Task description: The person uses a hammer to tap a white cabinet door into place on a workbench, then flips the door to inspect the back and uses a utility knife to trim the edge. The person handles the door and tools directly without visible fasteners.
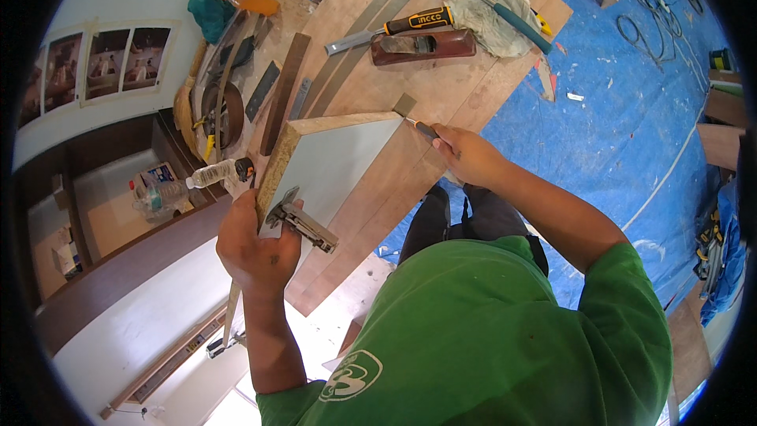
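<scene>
My left hand is wrapped around the near left end of a white-faced particleboard panel, which is tilted on the workbench. A metal cabinet hinge juts from the panel's face beside my fingers. In my right hand is a small putty knife, gripped by its dark handle. Its flat blade lies at the panel's far right corner; whether it touches the edge I cannot tell. Beyond the panel, a reddish-brown hand plane and a chisel with a black and orange handle rest on the bench.
On the wooden workbench, a hammer lies over a crumpled whitish cloth. Wood strips, a clear bottle and an orange drink bottle are at left. Blue sheeting covers the floor at right.
</scene>
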### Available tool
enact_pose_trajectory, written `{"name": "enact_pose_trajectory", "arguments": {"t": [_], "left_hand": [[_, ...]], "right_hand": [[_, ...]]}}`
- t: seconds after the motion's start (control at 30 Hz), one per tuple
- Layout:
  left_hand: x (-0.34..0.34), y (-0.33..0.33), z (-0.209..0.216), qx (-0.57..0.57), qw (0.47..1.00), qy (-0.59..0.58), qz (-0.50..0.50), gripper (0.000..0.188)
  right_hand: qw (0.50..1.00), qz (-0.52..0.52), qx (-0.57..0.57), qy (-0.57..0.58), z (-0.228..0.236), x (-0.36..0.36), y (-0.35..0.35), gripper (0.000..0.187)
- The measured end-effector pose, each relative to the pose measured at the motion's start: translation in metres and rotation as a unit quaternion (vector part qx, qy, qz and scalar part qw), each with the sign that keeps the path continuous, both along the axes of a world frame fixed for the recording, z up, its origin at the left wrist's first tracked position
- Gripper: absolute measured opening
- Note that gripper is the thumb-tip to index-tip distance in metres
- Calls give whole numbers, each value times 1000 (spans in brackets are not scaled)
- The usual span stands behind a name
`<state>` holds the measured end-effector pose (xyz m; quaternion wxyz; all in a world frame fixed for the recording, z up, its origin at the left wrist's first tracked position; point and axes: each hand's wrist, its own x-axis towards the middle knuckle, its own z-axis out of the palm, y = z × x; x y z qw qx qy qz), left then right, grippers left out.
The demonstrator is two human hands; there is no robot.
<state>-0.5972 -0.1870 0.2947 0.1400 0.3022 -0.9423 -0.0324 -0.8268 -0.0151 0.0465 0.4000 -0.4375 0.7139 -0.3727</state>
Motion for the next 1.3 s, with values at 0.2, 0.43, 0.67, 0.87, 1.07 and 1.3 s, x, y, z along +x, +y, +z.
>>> {"name": "enact_pose_trajectory", "arguments": {"t": [0.2, 0.43, 0.67, 0.87, 1.07, 1.3], "left_hand": [[-2, 2, 1, 2, 1000, -8, 10, 48], [-5, 3, 2, 0, 1000, -8, 17, 46], [-5, 6, 2, -5, 1000, -13, 28, 47], [-2, 6, 1, 4, 1000, -9, 22, 47], [0, 2, 1, 7, 1000, -4, 7, 47], [-1, 2, 1, 14, 1000, 2, 12, 47]], "right_hand": [[1000, -8, -27, 6, -10, 2, -5, 36], [999, -24, 23, -11, -1, 8, -10, 20], [999, -33, -19, -8, 4, 10, 7, 23], [999, -9, 32, -8, 8, 7, 23, 29], [998, -11, 65, -16, 22, 8, 30, 25], [998, -13, 60, 2, 21, 14, 35, 29]]}}
